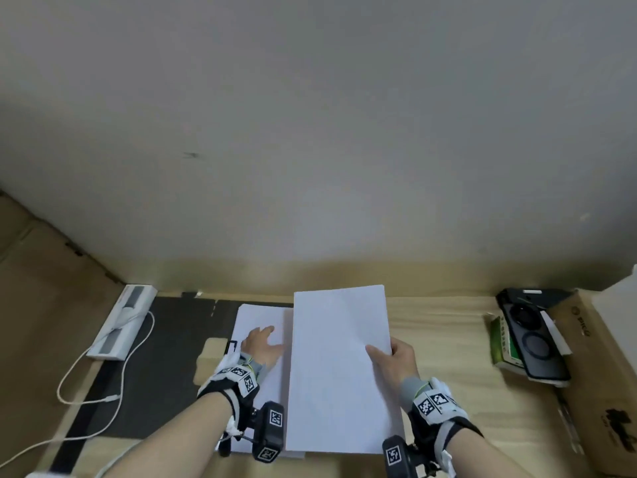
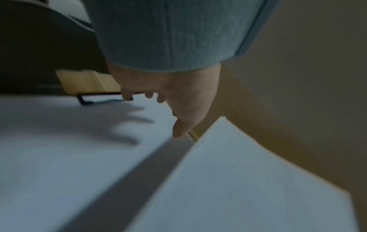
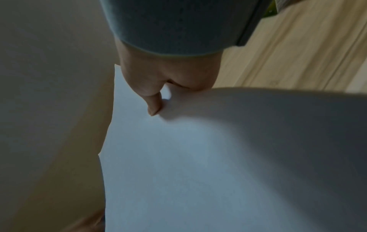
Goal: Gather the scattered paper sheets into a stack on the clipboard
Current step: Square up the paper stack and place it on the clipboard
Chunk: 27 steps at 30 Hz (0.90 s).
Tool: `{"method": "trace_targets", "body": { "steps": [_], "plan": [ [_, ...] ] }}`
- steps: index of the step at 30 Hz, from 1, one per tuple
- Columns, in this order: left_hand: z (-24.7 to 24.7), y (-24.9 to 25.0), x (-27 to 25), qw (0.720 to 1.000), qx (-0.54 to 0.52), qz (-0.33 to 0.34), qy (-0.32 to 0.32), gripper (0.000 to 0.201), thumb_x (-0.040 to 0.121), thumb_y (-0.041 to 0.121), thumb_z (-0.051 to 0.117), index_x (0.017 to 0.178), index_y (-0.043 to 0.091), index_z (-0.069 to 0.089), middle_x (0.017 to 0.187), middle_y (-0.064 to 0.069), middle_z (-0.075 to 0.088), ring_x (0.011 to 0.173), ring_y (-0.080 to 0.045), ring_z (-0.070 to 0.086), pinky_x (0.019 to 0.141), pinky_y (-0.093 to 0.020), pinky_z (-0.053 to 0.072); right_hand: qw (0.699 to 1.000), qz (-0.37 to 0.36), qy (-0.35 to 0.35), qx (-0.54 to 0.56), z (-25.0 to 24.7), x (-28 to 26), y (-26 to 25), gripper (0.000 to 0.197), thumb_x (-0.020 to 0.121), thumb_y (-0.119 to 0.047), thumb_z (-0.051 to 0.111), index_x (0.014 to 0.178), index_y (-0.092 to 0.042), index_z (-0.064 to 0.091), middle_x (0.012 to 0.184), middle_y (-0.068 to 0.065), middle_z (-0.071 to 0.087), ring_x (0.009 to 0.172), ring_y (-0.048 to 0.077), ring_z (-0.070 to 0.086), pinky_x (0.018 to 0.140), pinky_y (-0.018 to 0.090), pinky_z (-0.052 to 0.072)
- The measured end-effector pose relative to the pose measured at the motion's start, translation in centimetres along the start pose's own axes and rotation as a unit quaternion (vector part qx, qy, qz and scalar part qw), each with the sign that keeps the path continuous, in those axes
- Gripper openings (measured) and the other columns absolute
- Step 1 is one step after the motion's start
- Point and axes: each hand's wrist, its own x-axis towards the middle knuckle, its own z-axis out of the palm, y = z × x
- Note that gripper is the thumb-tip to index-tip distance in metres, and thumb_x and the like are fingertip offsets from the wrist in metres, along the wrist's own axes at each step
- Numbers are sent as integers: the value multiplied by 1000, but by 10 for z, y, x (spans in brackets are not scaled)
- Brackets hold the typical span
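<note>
A white paper sheet (image 1: 339, 370) hangs lifted above the wooden table, pinched at its right edge by my right hand (image 1: 393, 357), thumb on top. The right wrist view shows the thumb pressing that sheet (image 3: 178, 157). To its left a stack of white sheets (image 1: 256, 317) lies flat, partly under the lifted sheet. My left hand (image 1: 263, 343) rests on the stack with fingers spread and straight. In the left wrist view the fingers (image 2: 178, 109) touch the stack (image 2: 59, 149), with a black clip (image 2: 85, 100) at its far end. The clipboard itself is hidden under the sheets.
A black mat (image 1: 165, 357) lies left of the stack, with a white power strip (image 1: 120, 322) and white cable (image 1: 103, 398). At the right sit a dark phone (image 1: 537, 343), a green packet (image 1: 499, 343) and a cardboard box (image 1: 603, 374). A wall stands behind.
</note>
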Motion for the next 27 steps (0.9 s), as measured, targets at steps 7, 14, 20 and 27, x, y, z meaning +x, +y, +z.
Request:
{"method": "trace_targets", "body": {
  "steps": [7,14,20,27],
  "plan": [
    [76,-55,41,966,221,-92,-95,72,85,41,35,150,27,7,159,-12,1,141,-42,15,114,-50,24,999,18,31,-35,-22,11,28,8,85,-2,65,89,4,68,81,13,73,69,22,64,70,40,55],
    [91,43,-8,962,238,-18,-135,52,99,12,39,148,5,21,152,-17,25,137,-34,35,107,-37,34,995,47,66,-65,-66,14,47,3,85,-5,68,86,-7,69,82,8,73,72,25,66,72,37,55],
    [137,77,-29,946,260,32,-189,45,96,2,40,141,-4,35,149,-16,32,133,-32,40,102,-34,37,989,53,91,-102,-99,12,67,7,84,-10,68,80,-15,68,84,7,73,79,28,67,78,41,55],
    [112,81,-17,968,213,66,-116,21,87,11,42,66,12,42,66,0,45,61,-18,49,51,-20,31,985,57,108,-121,-114,23,71,7,81,-11,70,76,-16,68,85,11,74,82,34,68,77,43,55]
  ]
}}
